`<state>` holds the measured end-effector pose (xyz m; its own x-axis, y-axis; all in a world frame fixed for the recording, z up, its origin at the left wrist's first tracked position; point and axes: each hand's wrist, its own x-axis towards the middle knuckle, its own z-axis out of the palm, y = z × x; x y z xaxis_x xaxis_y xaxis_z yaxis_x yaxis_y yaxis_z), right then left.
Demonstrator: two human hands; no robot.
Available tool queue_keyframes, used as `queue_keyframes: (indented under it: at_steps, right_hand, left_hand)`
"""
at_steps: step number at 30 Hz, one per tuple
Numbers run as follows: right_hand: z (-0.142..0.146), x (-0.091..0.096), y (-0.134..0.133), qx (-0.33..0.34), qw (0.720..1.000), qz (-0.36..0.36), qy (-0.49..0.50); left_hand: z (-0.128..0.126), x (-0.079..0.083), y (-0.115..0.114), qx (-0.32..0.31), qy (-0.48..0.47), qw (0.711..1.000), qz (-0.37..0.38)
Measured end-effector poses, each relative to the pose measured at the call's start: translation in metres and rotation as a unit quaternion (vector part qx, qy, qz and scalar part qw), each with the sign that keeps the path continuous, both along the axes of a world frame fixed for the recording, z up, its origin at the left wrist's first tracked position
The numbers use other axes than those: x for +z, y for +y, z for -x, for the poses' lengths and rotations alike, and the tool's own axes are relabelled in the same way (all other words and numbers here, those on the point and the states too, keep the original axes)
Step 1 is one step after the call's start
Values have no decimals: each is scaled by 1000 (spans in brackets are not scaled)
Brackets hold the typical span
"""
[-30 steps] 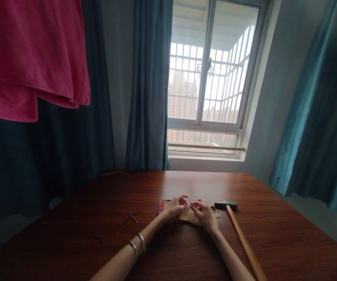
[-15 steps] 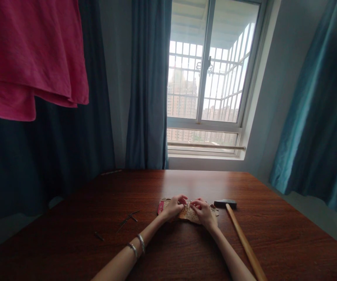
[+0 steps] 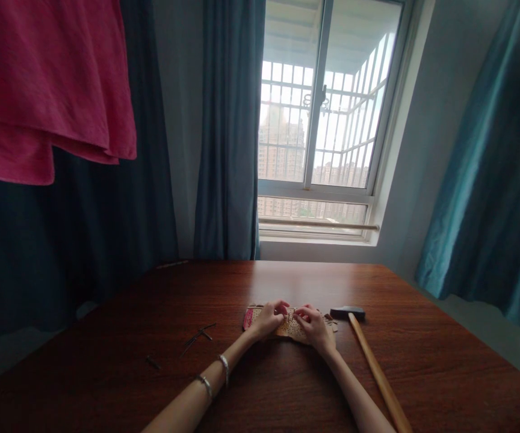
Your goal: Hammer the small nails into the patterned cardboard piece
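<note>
A flat tan piece dotted with dark specks or holes (image 3: 297, 331), pink at its left end, lies on the table under both hands. My left hand (image 3: 269, 320) rests on its left half, thumb and fingertips pinched together near the middle. My right hand (image 3: 315, 328) is curled over the right half, its fingertips closed close to the left ones. Something thin and dark seems to stand between the fingertips, too small to name. A hammer (image 3: 375, 367) with a black head and a long wooden handle lies just right of my right hand.
Several thin dark metal pieces, like nails, lie left of my hands in a crossed pile (image 3: 201, 334) and a smaller group (image 3: 153, 362). The brown wooden table (image 3: 224, 282) reaches to the window wall. A pink cloth (image 3: 52, 90) hangs at upper left, before blue curtains (image 3: 228, 132).
One bracelet has slid a little along my left forearm toward the wrist. Both hands keep almost the same place and pinch.
</note>
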<state>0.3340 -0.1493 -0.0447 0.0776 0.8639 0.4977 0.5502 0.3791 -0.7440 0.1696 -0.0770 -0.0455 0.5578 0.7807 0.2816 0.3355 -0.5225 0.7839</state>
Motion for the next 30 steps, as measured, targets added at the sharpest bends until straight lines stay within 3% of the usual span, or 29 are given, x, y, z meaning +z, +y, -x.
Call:
queue_keyframes:
  at_steps: [20,30]
  right_hand:
    - [2,-3,2,0,1000,-5,-13]
    - [5,7,-8,4,999,-6,-34]
  left_hand:
    - [0,6,-6,13,12,1000,7]
    - [-1,17,-12,-36,-21,999,23]
